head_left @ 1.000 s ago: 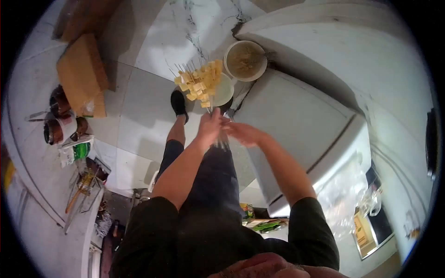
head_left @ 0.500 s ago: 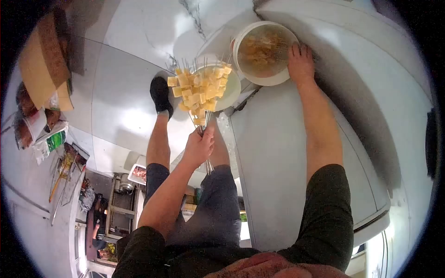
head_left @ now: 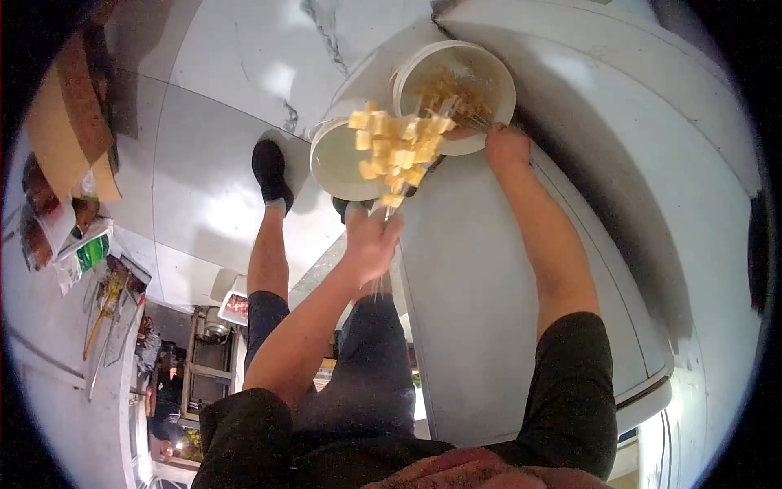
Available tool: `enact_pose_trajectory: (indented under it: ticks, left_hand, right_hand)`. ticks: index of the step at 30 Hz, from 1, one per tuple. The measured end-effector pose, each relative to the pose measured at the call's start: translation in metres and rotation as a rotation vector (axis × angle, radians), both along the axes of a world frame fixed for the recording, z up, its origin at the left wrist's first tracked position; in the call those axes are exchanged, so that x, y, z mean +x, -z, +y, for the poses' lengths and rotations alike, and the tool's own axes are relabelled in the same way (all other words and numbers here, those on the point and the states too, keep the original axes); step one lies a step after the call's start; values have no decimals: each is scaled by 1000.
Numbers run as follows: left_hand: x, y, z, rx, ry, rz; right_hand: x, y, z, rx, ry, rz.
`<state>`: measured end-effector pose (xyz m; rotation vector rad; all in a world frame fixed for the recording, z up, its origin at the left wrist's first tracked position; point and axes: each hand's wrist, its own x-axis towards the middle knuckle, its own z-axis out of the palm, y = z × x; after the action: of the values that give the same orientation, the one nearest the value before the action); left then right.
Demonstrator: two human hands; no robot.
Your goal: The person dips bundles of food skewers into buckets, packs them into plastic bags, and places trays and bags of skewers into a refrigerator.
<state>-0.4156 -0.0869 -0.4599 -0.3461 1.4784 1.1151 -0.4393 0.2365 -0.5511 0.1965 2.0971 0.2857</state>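
My left hand [head_left: 373, 248] is closed around the bare ends of a bunch of skewers [head_left: 397, 151], threaded with pale yellow cubes and fanned out upward. The bunch is raised between two white buckets and hides part of both. Beneath its left side, the nearer bucket [head_left: 326, 167] has a pale inside. In the farther bucket [head_left: 509, 85] lie more skewers [head_left: 464, 102] with brownish-yellow pieces, their thin sticks pointing toward its right rim. There my right hand [head_left: 508, 151] is closed, apparently on those stick ends; its fingertips are partly hidden.
A white chest-like lid [head_left: 489, 285] spans the space between my arms. My shoe [head_left: 269, 171] rests on the tiled floor left of the buckets. Farther left are a cardboard box [head_left: 69, 122], a green-and-white bag [head_left: 90, 248] and a small tray of reddish pieces [head_left: 235, 306].
My left hand has carried the skewers rightward, toward the farther bucket, uncovering more of the nearer one. My right hand has gone from fingers over the rim to closed at the stick ends.
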Motion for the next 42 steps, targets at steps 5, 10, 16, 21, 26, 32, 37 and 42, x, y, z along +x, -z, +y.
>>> enact_pose_trajectory:
  ticks: [5,10,16,21,26,32,37,42]
  left_hand:
    - [-54,-31,63,29,-3,-89]
    - [-68,-22,100,269,-433,-782]
    - [-74,-1,120,487,-644,-1094]
    - [-61,20,129,699,-995,-1211]
    - [-62,36,135,719,-1156,-1199]
    - [-89,39,150,652,-1225,-1050]
    - [-89,51,159,487,-1178,-842]
    - [-80,66,163,253,-1091,-735]
  right_hand:
    - [-1,-23,-2,-46,240,-3]
    - [-5,-37,-4,-69,209,-33]
    - [-5,-47,-3,-65,266,-91]
    - [7,-32,5,-17,248,-135]
    - [0,-45,-1,-74,203,-99]
    - [2,-41,4,-102,230,-104]
    - [-17,-52,3,-83,378,-66]
    - [-37,-54,1,-93,288,-72]
